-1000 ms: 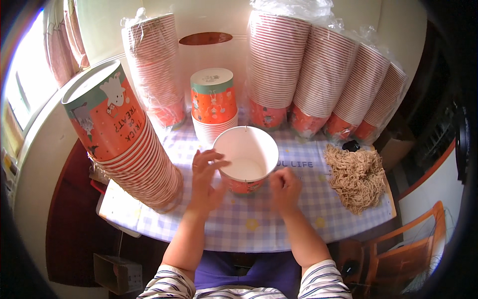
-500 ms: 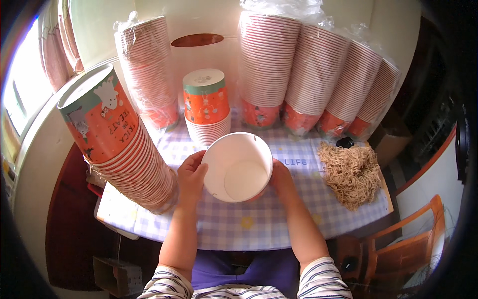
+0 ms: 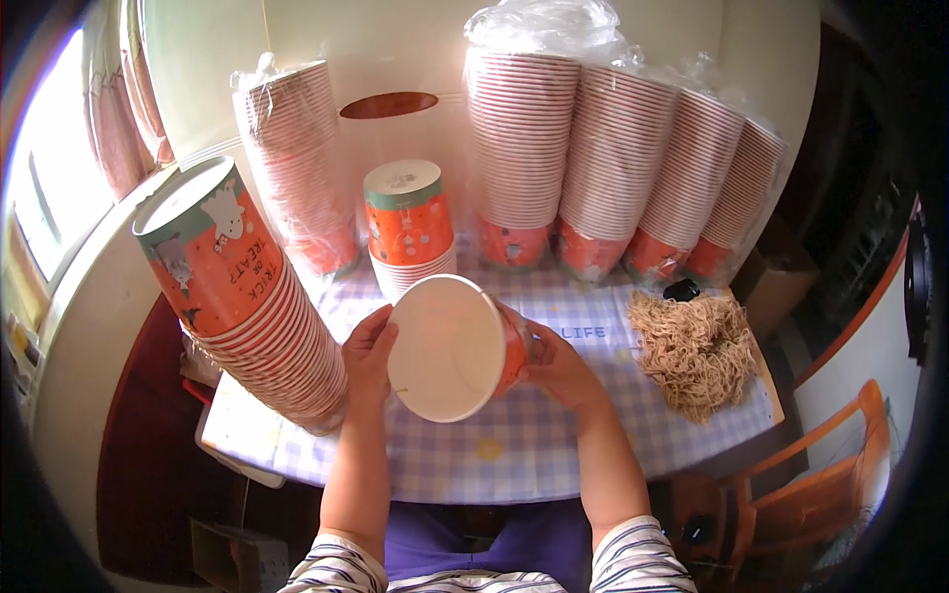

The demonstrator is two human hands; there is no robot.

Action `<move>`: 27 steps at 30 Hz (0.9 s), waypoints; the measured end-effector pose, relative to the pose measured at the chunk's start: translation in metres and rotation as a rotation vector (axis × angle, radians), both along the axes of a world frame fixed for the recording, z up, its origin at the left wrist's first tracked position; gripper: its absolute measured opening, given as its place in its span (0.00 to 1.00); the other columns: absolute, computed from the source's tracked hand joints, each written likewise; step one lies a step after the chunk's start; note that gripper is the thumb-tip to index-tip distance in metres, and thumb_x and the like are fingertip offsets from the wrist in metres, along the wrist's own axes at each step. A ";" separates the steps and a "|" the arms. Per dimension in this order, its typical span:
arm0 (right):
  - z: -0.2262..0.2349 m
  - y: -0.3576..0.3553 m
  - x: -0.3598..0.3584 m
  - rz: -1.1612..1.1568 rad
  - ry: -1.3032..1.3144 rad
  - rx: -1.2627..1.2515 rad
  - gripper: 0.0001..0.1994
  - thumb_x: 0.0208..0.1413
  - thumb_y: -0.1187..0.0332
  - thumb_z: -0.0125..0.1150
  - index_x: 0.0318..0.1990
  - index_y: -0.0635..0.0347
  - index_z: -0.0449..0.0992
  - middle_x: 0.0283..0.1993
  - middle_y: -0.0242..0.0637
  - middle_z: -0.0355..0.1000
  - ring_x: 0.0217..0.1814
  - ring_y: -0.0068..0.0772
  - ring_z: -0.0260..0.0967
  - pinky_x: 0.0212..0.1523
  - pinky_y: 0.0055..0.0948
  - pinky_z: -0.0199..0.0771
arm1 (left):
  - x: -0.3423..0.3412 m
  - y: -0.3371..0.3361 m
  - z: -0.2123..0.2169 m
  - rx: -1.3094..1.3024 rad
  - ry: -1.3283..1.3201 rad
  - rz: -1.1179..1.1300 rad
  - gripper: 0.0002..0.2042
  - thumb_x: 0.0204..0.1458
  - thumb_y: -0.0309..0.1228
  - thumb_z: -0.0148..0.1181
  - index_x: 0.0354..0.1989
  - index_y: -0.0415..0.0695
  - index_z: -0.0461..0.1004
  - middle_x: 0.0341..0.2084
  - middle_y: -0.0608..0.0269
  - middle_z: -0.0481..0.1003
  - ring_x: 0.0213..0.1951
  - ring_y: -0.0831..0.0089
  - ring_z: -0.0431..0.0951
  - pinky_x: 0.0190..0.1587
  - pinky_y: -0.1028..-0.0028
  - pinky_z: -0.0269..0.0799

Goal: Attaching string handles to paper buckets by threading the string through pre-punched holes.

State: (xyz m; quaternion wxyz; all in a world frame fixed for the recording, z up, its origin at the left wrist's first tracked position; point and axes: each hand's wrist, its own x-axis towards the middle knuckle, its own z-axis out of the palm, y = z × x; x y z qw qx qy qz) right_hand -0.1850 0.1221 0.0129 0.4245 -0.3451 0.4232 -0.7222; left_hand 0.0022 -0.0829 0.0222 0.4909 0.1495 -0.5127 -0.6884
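Head view. A round paper bucket (image 3: 445, 351), white inside and orange-printed outside, was held tilted at the centre, above a lilac-and-white checked cloth (image 3: 534, 465), its open mouth turned toward 8 o'clock. A small dark mark showed inside the rim between 7 and 8 o'clock. The left hand (image 3: 371, 346), thumb and fingers nearly together, pinched the rim at 10 o'clock; the right hand (image 3: 559, 364), fingers moderately apart, clasped the outer wall at 3 o'clock. A tangled heap of beige string (image 3: 692, 351) lay farther out at 3 o'clock.

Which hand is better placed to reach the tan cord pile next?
Probably the right hand: it holds the right side of the orange cup, nearer the cord pile, while the left hand is at the opposite rim.
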 end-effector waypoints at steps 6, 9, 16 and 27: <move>0.003 0.003 -0.008 -0.138 0.058 0.069 0.20 0.40 0.77 0.71 0.42 0.65 0.71 0.40 0.37 0.74 0.42 0.28 0.73 0.44 0.30 0.75 | -0.004 0.001 -0.001 -0.093 -0.182 0.131 0.13 0.55 0.23 0.55 0.49 0.36 0.70 0.38 0.60 0.76 0.38 0.78 0.76 0.42 0.81 0.72; 0.001 0.003 -0.001 -0.207 0.190 0.029 0.17 0.40 0.78 0.71 0.38 0.64 0.71 0.36 0.36 0.75 0.38 0.25 0.73 0.41 0.25 0.76 | -0.004 0.006 -0.002 -0.154 -0.117 0.135 0.11 0.56 0.25 0.53 0.47 0.36 0.71 0.40 0.60 0.75 0.41 0.75 0.75 0.46 0.78 0.70; 0.011 -0.005 0.025 -0.552 0.884 0.055 0.12 0.42 0.72 0.71 0.32 0.63 0.72 0.36 0.39 0.75 0.36 0.31 0.75 0.37 0.28 0.76 | 0.002 0.004 -0.002 -0.216 0.125 -0.091 0.16 0.62 0.35 0.44 0.45 0.35 0.73 0.39 0.60 0.75 0.43 0.73 0.72 0.49 0.73 0.65; 0.010 -0.008 0.030 -0.648 1.198 -0.001 0.09 0.42 0.74 0.68 0.30 0.60 0.72 0.37 0.41 0.75 0.39 0.41 0.74 0.38 0.32 0.74 | 0.004 0.027 0.014 -0.042 -0.092 -0.116 0.10 0.56 0.29 0.56 0.41 0.34 0.75 0.30 0.67 0.77 0.30 0.85 0.73 0.33 0.84 0.68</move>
